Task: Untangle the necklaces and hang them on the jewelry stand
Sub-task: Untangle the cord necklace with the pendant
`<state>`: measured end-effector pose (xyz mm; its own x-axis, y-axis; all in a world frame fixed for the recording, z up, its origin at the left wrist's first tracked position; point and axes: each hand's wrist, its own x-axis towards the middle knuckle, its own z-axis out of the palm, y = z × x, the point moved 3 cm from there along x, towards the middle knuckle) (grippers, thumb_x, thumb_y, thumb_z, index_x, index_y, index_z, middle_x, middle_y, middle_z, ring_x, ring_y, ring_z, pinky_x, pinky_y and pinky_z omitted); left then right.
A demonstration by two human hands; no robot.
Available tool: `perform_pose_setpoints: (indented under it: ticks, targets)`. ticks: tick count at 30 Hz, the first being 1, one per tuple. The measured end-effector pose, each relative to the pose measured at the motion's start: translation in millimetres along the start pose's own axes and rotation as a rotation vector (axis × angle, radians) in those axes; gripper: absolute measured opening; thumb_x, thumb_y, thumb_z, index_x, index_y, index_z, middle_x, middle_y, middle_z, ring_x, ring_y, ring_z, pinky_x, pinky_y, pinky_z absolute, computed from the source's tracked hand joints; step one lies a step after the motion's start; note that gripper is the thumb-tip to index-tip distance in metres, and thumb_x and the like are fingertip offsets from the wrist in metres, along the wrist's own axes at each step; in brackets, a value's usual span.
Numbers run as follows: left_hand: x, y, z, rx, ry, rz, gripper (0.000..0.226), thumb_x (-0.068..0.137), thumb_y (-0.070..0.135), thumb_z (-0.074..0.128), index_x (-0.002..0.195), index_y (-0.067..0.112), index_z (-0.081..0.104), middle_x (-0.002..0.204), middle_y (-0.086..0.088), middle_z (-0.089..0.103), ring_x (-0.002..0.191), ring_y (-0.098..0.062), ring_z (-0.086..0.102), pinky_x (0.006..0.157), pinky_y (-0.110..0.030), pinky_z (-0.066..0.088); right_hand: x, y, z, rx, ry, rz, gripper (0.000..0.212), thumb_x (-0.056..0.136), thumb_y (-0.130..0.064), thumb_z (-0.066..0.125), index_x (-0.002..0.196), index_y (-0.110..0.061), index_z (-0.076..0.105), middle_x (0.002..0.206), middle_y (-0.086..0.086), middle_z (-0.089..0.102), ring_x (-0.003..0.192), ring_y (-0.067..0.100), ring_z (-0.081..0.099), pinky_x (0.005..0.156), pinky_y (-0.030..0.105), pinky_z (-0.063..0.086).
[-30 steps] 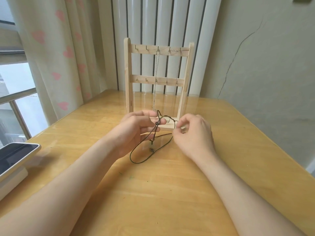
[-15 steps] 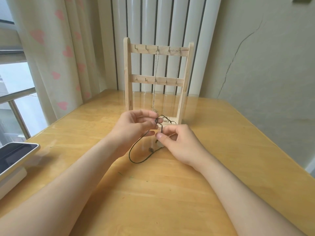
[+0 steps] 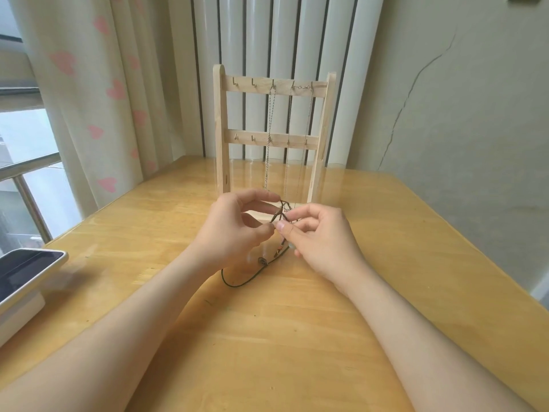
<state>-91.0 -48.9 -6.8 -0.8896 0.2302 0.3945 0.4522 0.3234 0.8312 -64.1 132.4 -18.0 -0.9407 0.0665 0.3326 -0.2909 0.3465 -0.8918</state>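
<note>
Dark cord necklace (image 3: 262, 261), partly lifted, before upright wooden stand (image 3: 221, 129) bearing chains (image 3: 268, 150).

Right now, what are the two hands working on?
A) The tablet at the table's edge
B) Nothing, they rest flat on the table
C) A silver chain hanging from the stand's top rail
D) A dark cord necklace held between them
D: the left hand and right hand both pinch the dark cord necklace in front of the jewelry stand, its loop trailing onto the table.
</note>
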Motion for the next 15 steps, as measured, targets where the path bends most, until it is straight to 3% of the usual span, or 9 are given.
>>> perform_pose_setpoints:
  ticks: [3, 7, 10, 15]
  targets:
    - [-1.9, 2.3, 4.1, 0.038, 0.006, 0.042, 0.040, 0.089, 0.005, 0.079, 0.122, 0.027, 0.073, 0.108, 0.011, 0.079, 0.074, -0.012, 0.076, 0.065, -0.050, 0.066, 0.8, 4.9, -1.9, 0.052, 0.001, 0.045, 0.010, 0.089, -0.032, 0.086, 0.092, -0.024, 0.079, 0.073, -0.006, 0.073, 0.061, 0.011, 0.067, 0.063, 0.029, 0.054]
    - [0.5, -0.1, 2.3, 0.039, 0.055, 0.039, 0.031, 0.090, 0.008, 0.081, 0.114, 0.027, 0.075, 0.098, 0.009, 0.081, 0.082, -0.012, 0.078, 0.079, -0.049, 0.065, 3.1, 11.9, -0.7, 0.069, -0.004, 0.099, 0.006, 0.095, -0.026, 0.079, 0.096, -0.030, 0.082, 0.077, -0.010, 0.071, 0.073, 0.010, 0.064, 0.071, 0.028, 0.054]
    - [-0.2, 1.3, 0.4, 0.028, 0.074, 0.049, 0.028, 0.089, 0.010, 0.084, 0.109, 0.027, 0.076, 0.092, 0.008, 0.081, 0.087, -0.008, 0.078, 0.090, -0.042, 0.063, 2.4, 10.7, -2.3, 0.073, 0.000, 0.129, 0.004, 0.093, -0.027, 0.080, 0.091, -0.027, 0.084, 0.074, -0.007, 0.073, 0.068, 0.011, 0.062, 0.069, 0.030, 0.051]
    - [-0.3, 1.6, 1.6, 0.043, 0.041, 0.065, 0.033, 0.088, 0.008, 0.083, 0.112, 0.029, 0.077, 0.099, 0.009, 0.081, 0.084, -0.009, 0.078, 0.088, -0.044, 0.064, -0.9, 8.6, -3.8, 0.063, 0.019, 0.221, 0.010, 0.089, -0.028, 0.084, 0.084, -0.020, 0.083, 0.061, -0.007, 0.065, 0.052, 0.013, 0.053, 0.056, 0.028, 0.048]
